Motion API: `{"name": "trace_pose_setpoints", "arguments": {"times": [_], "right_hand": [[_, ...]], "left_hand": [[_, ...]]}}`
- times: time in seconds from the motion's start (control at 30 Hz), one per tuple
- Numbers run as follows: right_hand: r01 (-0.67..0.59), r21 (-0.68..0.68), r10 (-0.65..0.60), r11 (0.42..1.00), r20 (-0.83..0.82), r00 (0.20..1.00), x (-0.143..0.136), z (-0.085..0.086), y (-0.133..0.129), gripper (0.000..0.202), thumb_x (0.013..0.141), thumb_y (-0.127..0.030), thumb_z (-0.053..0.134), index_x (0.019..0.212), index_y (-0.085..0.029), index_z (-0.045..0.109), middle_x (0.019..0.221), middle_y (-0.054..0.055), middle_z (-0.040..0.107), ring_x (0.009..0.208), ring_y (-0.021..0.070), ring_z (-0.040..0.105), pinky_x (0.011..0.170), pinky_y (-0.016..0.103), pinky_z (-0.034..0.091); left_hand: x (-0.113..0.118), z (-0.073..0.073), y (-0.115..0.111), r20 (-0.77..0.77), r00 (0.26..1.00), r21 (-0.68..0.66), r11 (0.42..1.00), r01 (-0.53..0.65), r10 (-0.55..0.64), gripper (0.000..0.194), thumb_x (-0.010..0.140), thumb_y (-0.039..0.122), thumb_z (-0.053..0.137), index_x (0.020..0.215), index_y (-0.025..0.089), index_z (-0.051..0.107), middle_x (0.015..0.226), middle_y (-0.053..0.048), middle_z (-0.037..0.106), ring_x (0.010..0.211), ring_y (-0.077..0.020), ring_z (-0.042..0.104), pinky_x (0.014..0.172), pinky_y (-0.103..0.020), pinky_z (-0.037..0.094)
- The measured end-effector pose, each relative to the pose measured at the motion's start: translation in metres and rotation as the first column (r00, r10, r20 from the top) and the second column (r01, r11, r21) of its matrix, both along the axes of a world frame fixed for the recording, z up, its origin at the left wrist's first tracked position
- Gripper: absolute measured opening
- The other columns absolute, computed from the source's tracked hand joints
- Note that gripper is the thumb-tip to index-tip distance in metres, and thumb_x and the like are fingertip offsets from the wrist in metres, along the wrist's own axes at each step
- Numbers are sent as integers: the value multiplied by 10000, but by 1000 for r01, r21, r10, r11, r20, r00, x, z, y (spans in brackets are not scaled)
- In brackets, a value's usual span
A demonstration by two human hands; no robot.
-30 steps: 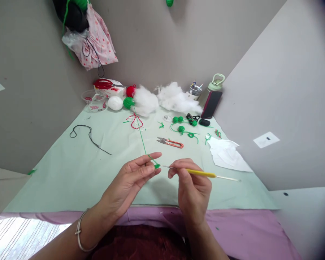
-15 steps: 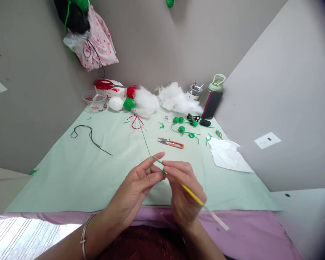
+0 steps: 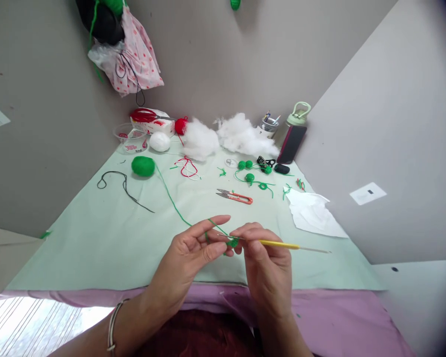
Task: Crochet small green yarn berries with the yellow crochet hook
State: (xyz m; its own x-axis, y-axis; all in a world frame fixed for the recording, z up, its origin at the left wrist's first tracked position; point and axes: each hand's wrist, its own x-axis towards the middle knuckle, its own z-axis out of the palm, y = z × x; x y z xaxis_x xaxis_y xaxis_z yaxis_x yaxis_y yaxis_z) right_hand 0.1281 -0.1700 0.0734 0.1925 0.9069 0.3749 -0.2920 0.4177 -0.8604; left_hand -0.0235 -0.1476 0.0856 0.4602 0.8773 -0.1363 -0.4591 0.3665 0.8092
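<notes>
My left hand (image 3: 193, 253) pinches a small green crochet piece (image 3: 232, 242) between thumb and fingers, with green yarn looped around its raised index finger. In my right hand (image 3: 265, 263) is a crochet hook (image 3: 280, 244) with a yellow grip, held almost level. Its thin metal tip points left, at the top of the crochet piece. From my left hand the yarn runs slack over the cloth to a green yarn ball (image 3: 143, 166) at the left.
Orange thread snips (image 3: 235, 197) lie beyond my hands. Several small green crocheted balls (image 3: 249, 177) sit farther right, near crumpled white paper (image 3: 312, 210). White stuffing (image 3: 241, 136), a white yarn ball (image 3: 159, 142) and a bottle (image 3: 297, 115) line the back. A black cord (image 3: 124, 186) lies left.
The green yarn ball has moved left and nearer, and its strand has gone from taut to slack. The hook has swung from slanting to nearly level, and my right hand has shifted slightly right.
</notes>
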Motion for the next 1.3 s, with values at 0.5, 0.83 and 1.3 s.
{"name": "trace_pose_setpoints", "arguments": {"times": [0.5, 0.83, 1.3], "right_hand": [[18, -69, -16, 997, 31, 999, 3, 6, -2, 219, 1051, -299, 585, 942, -233, 764, 874, 23, 770, 697, 126, 676, 651, 264, 550], [83, 46, -90, 996, 207, 974, 2, 5, -7, 230, 1080, -244, 509, 1029, -243, 733, 933, 36, 760, 733, 152, 678, 687, 315, 566], [116, 560, -549, 820, 713, 437, 2, -9, -13, 420, 954, -88, 657, 1293, -329, 718, 1135, 87, 756, 1006, 240, 738, 748, 369, 641]], "left_hand": [[-9, 0, 5, -111, 993, 44, 999, -32, 37, 276, 878, 359, 818, 1153, 331, 814, 851, 29, 641, 875, -127, 622, 899, -262, 453], [-9, 0, 5, -152, 987, 66, 997, -38, 48, 284, 884, 343, 813, 1167, 324, 808, 853, 14, 660, 886, -142, 608, 884, -267, 461], [-5, 4, 4, 8, 1000, -105, 994, -25, 26, 490, 827, 264, 870, 1299, 266, 739, 831, 23, 681, 806, -115, 613, 827, -239, 498]]}}
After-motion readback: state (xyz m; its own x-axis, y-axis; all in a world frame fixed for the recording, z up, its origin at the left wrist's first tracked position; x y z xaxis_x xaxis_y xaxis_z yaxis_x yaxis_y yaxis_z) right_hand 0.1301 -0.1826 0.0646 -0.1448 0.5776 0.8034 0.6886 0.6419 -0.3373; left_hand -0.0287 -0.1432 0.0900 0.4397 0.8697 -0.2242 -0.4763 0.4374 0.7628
